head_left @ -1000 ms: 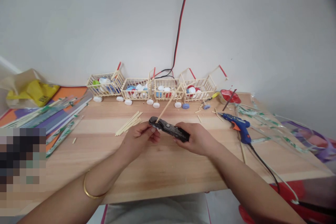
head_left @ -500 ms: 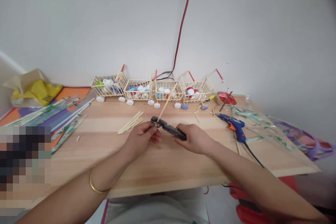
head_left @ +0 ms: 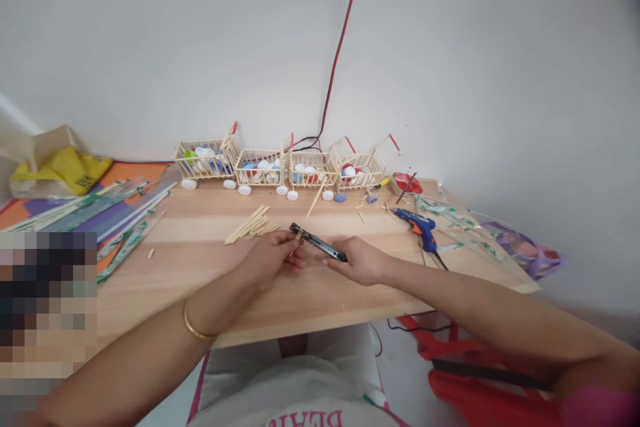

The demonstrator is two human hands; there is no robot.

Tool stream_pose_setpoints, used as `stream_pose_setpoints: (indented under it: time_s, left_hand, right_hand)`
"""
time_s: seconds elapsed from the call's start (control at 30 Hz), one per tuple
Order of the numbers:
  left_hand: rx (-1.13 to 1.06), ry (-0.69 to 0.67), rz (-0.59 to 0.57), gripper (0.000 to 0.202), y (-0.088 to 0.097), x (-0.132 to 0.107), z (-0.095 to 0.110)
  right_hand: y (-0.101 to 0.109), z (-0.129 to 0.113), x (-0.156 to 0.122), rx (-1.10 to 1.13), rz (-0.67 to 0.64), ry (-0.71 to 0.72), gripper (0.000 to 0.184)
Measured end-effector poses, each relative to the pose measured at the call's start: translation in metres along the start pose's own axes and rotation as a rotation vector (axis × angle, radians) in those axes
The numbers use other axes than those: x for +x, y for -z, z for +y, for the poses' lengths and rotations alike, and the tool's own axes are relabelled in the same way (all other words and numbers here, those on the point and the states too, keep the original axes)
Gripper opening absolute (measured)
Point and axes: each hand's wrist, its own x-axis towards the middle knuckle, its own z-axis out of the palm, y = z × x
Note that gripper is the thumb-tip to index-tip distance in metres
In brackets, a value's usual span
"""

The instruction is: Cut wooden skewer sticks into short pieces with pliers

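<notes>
My left hand (head_left: 275,255), a gold bangle on its wrist, is closed in a pinch on a short wooden stick (head_left: 299,235). My right hand (head_left: 364,260) grips a dark plier-like cutter (head_left: 320,245), its jaw end over the stick by my left fingertips. Beyond the jaws is a separate longer stick piece (head_left: 316,199); whether it touches the table is unclear. A bundle of thin wooden sticks (head_left: 253,224) lies just past my left hand.
Several small stick carts (head_left: 260,168) filled with coloured caps line the wall. On the right are a blue glue gun (head_left: 420,227), a red bowl (head_left: 406,183) and plastic wrappers (head_left: 460,220). Packaged strips (head_left: 120,210) and a yellow bag (head_left: 75,170) occupy the left.
The long stick that stood in the cutter's jaws has come apart and is now beyond them, leaving a short piece in my left fingers. The cutter's handles are closer together. The view has shifted slightly.
</notes>
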Motion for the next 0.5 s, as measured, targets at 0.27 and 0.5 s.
stream_pose_setpoints:
  time_s: [0.27, 0.5]
  left_hand:
    - [0.111, 0.063, 0.000, 0.006, -0.0002, 0.0024, 0.0015]
    - [0.140, 0.091, -0.025, 0.009, 0.0015, 0.0050, 0.0002]
  right_hand:
    - [-0.0064, 0.0015, 0.0026, 0.114, -0.061, -0.095, 0.037]
    - [-0.0048, -0.0044, -0.0016, 0.250, -0.174, -0.300, 0.039]
